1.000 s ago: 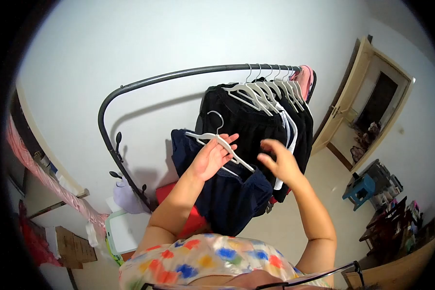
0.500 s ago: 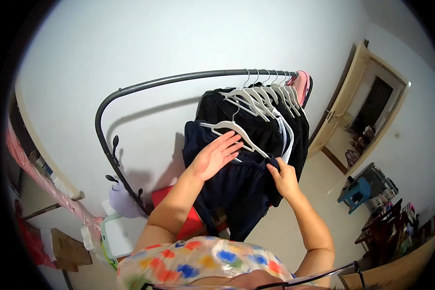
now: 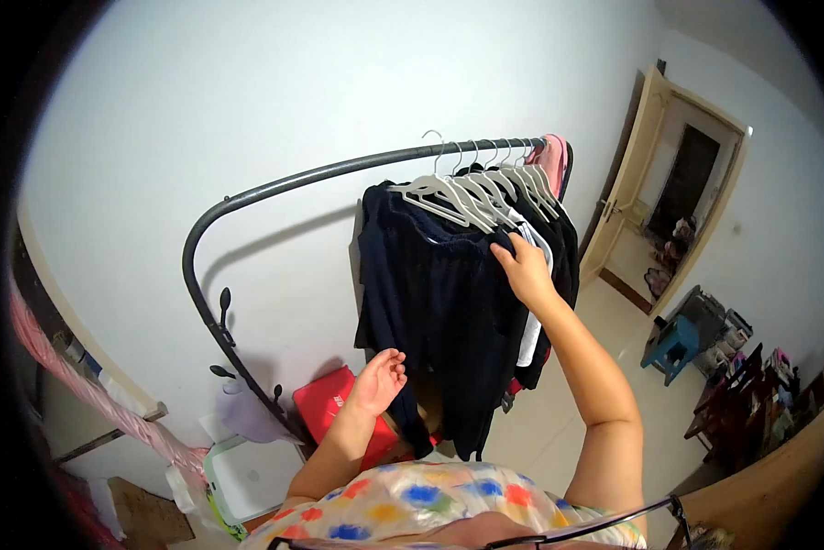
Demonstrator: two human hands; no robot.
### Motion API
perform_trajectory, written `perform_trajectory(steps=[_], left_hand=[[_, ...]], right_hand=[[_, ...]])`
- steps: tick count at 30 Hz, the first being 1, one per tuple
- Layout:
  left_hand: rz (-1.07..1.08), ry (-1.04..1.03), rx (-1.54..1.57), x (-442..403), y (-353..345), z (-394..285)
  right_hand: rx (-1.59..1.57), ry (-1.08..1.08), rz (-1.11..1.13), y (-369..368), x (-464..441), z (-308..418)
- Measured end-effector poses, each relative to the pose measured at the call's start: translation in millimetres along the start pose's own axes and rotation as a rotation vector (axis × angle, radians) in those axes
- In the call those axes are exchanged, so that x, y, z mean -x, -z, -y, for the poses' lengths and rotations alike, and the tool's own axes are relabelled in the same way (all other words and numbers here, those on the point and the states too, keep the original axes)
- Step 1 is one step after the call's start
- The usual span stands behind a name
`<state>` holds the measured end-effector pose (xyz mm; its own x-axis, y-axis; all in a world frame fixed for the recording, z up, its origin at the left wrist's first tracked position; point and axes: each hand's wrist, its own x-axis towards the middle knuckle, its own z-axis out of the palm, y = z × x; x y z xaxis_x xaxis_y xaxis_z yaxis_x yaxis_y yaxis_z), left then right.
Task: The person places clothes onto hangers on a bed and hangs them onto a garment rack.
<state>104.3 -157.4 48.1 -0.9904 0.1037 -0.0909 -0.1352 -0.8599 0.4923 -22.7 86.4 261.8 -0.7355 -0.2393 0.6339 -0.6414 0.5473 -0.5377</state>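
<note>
Dark navy trousers (image 3: 439, 312) hang by the waistband from a white hanger (image 3: 462, 213) at the front of a row of clothes. The hook of this hanger stands a little above the dark metal rail (image 3: 339, 167); I cannot tell if it rests on it. My right hand (image 3: 525, 268) is closed on the waistband at the hanger's right end. Lower and to the left, my left hand (image 3: 380, 380) is held loosely open, fingers slightly curled, with nothing in it. It is apart from the trousers. Behind them hang several dark garments and a white one (image 3: 533, 335).
A pink cloth (image 3: 551, 158) hangs at the rail's far end. Below the rack are a red box (image 3: 325, 399), a lilac cap (image 3: 252, 412) and a white-lidded bin (image 3: 247, 477). A blue stool (image 3: 673, 348) stands at the right, near an open door (image 3: 627, 174).
The trousers on their hanger have moved up to the rail and against the other clothes. My left hand has left the hanger and dropped down; my right hand rose, still gripping the waistband.
</note>
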Motion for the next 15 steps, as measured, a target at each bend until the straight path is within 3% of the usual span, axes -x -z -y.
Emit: perform_trajectory(steps=[6,15], left_hand=[[-0.004,-0.057,0.0,10,1,-14],[0.052,0.108,-0.073,10,-20,0]], right_hand=[[-0.008,-0.066,0.015,-39,15,-16],[0.006,-0.075,0.052,-34,44,-33]])
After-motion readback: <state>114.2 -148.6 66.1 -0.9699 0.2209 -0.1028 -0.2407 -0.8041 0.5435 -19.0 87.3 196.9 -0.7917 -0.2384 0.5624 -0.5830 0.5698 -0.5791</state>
